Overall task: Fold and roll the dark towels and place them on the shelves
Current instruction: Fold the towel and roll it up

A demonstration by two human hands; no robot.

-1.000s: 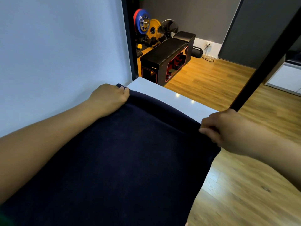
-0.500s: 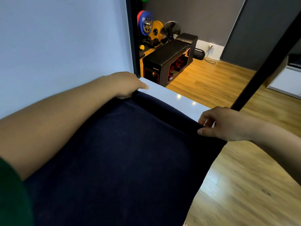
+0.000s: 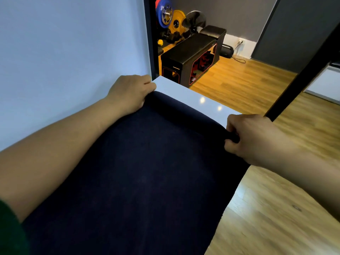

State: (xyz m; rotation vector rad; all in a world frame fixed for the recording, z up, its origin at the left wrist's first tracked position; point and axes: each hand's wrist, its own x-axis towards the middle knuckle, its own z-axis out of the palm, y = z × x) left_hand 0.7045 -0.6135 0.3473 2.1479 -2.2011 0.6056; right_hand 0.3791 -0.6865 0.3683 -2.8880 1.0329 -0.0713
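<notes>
A dark navy towel [image 3: 147, 172] lies flat along a white tabletop [image 3: 193, 97] and covers most of it. Its far end is curled into a thin roll across the width. My left hand [image 3: 128, 92] grips the left end of that roll, beside the pale wall. My right hand [image 3: 252, 138] pinches the right end of the roll at the table's right edge. No shelves show in this view.
A pale wall [image 3: 64, 52] runs along the table's left side. A black slanted post [image 3: 303, 76] rises just behind my right hand. Wooden floor [image 3: 276, 208] lies to the right. A black bench [image 3: 191, 56] and coloured weight plates [image 3: 169, 17] stand beyond the table.
The towel's far edge has been turned over into a narrow roll. Both hands have closed on its ends, and the left hand has drawn back toward me slightly.
</notes>
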